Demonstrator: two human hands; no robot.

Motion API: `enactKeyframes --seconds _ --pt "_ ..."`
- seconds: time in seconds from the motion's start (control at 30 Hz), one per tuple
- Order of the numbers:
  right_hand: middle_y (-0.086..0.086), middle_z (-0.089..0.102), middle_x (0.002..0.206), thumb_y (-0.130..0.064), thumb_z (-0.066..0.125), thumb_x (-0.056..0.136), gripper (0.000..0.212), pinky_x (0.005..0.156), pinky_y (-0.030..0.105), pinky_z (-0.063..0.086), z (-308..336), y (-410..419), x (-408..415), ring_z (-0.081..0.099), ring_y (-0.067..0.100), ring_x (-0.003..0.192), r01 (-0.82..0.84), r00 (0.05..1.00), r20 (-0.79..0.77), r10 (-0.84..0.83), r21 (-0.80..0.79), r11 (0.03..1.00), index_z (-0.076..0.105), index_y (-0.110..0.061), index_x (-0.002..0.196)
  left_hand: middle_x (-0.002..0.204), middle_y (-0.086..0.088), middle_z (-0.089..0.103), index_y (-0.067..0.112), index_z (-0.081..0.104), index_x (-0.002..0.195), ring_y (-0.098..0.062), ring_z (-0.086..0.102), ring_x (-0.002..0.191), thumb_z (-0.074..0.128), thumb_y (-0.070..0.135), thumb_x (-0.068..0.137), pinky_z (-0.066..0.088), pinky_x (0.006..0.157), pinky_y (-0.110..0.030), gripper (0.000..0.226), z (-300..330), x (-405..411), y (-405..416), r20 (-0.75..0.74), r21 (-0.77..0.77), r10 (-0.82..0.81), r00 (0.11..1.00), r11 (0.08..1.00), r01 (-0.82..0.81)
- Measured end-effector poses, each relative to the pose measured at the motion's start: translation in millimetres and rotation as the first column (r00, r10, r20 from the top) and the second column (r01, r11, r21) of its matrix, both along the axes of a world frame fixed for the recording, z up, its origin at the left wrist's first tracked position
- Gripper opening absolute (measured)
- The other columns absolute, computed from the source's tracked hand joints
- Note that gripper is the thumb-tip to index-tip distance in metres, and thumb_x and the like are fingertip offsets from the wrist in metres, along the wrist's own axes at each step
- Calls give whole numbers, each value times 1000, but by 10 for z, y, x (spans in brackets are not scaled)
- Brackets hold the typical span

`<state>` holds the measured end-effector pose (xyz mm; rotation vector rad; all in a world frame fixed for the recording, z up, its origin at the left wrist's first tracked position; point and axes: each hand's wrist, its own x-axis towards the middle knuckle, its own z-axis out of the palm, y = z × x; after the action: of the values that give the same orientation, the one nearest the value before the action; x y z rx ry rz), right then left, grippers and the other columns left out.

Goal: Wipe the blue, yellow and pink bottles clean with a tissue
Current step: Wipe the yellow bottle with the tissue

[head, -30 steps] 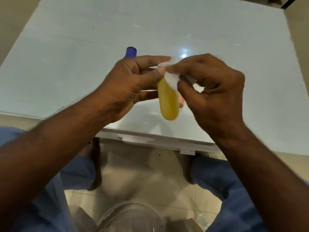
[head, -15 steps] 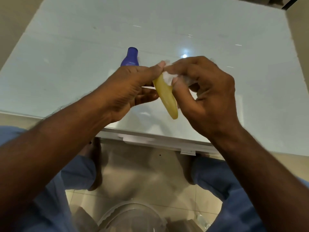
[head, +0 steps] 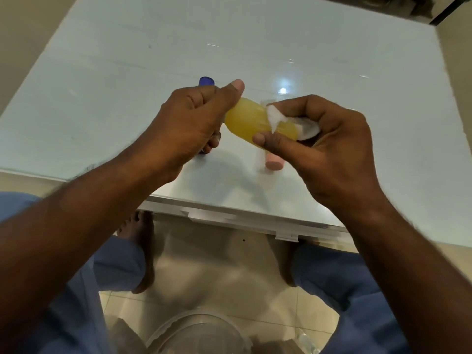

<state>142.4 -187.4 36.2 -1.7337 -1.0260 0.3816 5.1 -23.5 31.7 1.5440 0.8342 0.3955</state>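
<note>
The yellow bottle (head: 255, 121) is held in the air above the near part of the worktop (head: 102, 85), its long axis lying almost level from left to right. The left hand (head: 189, 123) is clenched around one end, while the right hand (head: 324, 141) pinches the tissue (head: 277, 118) against the other end, so the wipe is judged to run along this axis. Behind, the pink bottle (head: 274, 162) and the blue bottle (head: 206, 81) are left on the worktop, mostly hidden.

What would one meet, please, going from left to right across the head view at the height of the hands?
Blue bottle → left hand → yellow bottle → tissue → right hand. The pink bottle sits under the right hand, so I leave it out.
</note>
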Motion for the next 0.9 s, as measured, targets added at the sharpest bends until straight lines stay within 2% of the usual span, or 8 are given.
enactKeyframes --seconds 0.07,0.17,0.33,0.37,0.47,0.6,0.8,0.9 --pt "-10 78 102 -32 96 78 32 63 7 52 8 -6 -15 70 1 85 39 999 37 -40 17 999 71 -25 96 58 5 42 1 55 84 -11 46 48 61 59 96 41 45 -21 59 8 2 12 5 31 6 1000 1000 -6" --pt "-17 76 99 -37 96 76 38 67 8 51 4 -7 -54 69 1 87 84 994 74 -84 10 996 64 -25 92 61 -1 37 0 53 86 -14 40 48 58 54 100 37 42 -21 56 33 7 20 12 50 0 1000 999 0" --pt "-8 76 118 -31 92 84 38 81 46 66 -33 -13 -22 73 19 108 -65 996 -65 62 -37 997 76 -19 117 59 -1 39 15 52 79 -11 39 45 54 55 102 38 41 -19 46 16 -5 -28 -50 18 24 998 1000 -23" --pt "-5 75 123 -28 91 85 45 82 46 66 -33 -16 -26 73 21 110 -129 987 -97 126 -28 991 75 -18 125 58 0 39 15 50 75 -11 39 44 53 56 102 39 41 -20 49 6 -5 -37 -65 0 20 998 1000 -20" --pt "-5 67 133 -27 94 79 70 93 27 59 -31 -35 -78 66 14 121 -297 950 -109 294 -14 955 66 -15 142 53 1 39 19 45 66 -13 40 44 48 59 102 37 40 -20 54 10 -2 -46 -91 -56 -1 996 998 -4" --pt "2 68 141 -24 94 81 69 93 43 63 -30 -55 -80 66 20 129 -311 948 65 313 -41 950 66 -11 142 54 -1 44 15 51 76 -10 40 38 46 60 102 35 37 -18 52 7 -3 -27 -163 -56 -17 987 998 8" --pt "-5 76 118 -36 95 79 59 85 20 60 41 -91 -100 74 11 100 -192 907 371 198 -53 980 75 -13 129 51 2 46 14 52 79 -9 46 38 44 61 102 39 39 -17 53 -35 4 -28 -230 -30 -6 973 1000 -1" --pt "1 80 111 -39 95 79 55 80 19 59 33 -97 -130 75 14 91 -119 870 480 114 -19 993 79 -9 122 48 3 48 13 52 78 -8 47 36 43 64 101 39 38 -16 57 -26 18 -30 -248 -29 12 969 999 -19"
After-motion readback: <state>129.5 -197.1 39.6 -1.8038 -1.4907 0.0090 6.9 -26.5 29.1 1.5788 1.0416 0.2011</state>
